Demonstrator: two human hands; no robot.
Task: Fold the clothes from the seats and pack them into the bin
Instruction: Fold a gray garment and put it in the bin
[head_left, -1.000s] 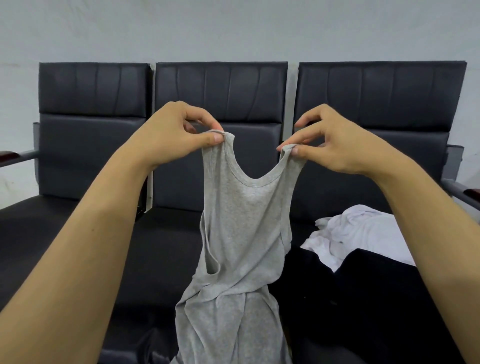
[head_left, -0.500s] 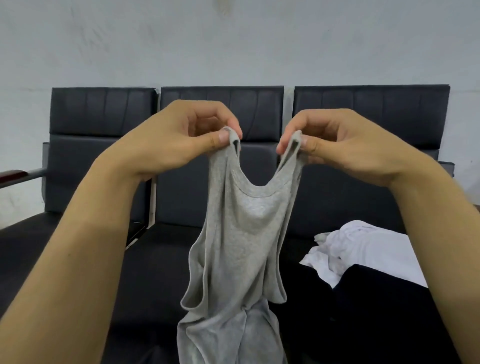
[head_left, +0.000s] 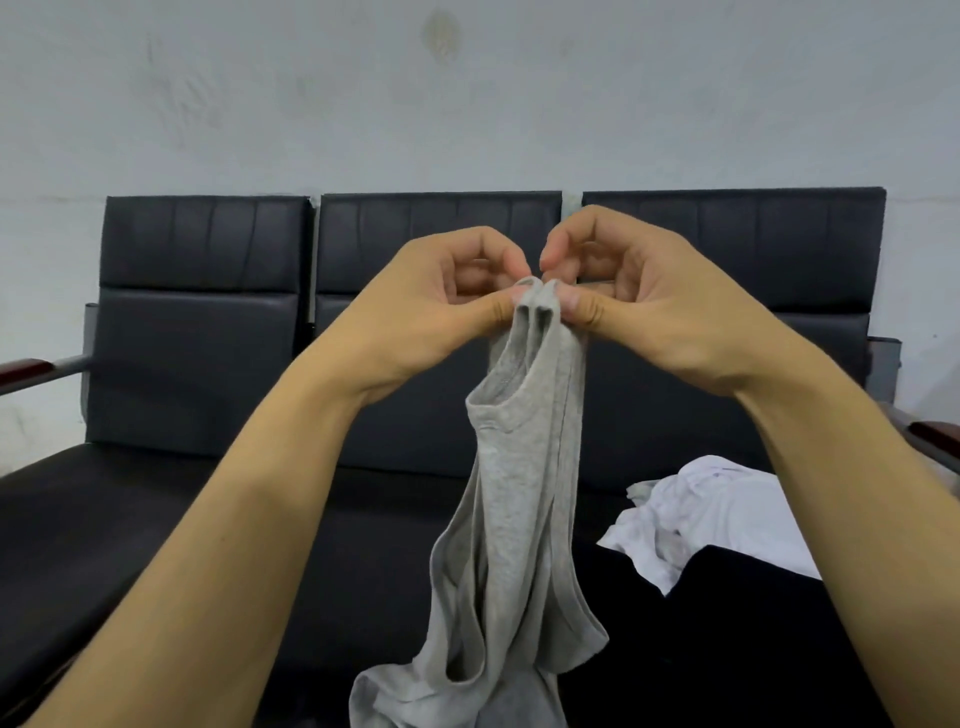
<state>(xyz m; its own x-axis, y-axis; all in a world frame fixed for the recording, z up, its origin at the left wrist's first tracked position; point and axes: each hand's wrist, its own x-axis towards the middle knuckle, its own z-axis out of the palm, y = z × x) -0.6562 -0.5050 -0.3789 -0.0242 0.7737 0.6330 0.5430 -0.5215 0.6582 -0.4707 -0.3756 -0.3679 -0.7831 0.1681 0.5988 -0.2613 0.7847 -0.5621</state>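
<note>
I see both hands raised in front of the middle seat (head_left: 415, 322), meeting at the top of a grey tank top (head_left: 519, 519). The left hand (head_left: 441, 296) pinches one shoulder strap between thumb and curled fingers, and the right hand (head_left: 623, 296) pinches the other strap the same way, so the two straps sit pressed side by side with the fingertips of both hands touching or nearly touching. The tank top hangs straight down from that grip, doubled lengthwise, its neckline sagging open just below the hands and its lower part bunching toward the near edge of the view (I cannot see where the hem ends). On the right seat (head_left: 727, 291) lies a crumpled white garment (head_left: 717, 514), and a black garment (head_left: 753, 634) lies partly over its near side, spreading toward me. The left seat (head_left: 197, 338) is of the same black padded kind. A wood-topped armrest (head_left: 26, 370) shows at the far left and another armrest (head_left: 935, 435) at the right edge. A pale wall (head_left: 467, 104) stands behind the seats.
</note>
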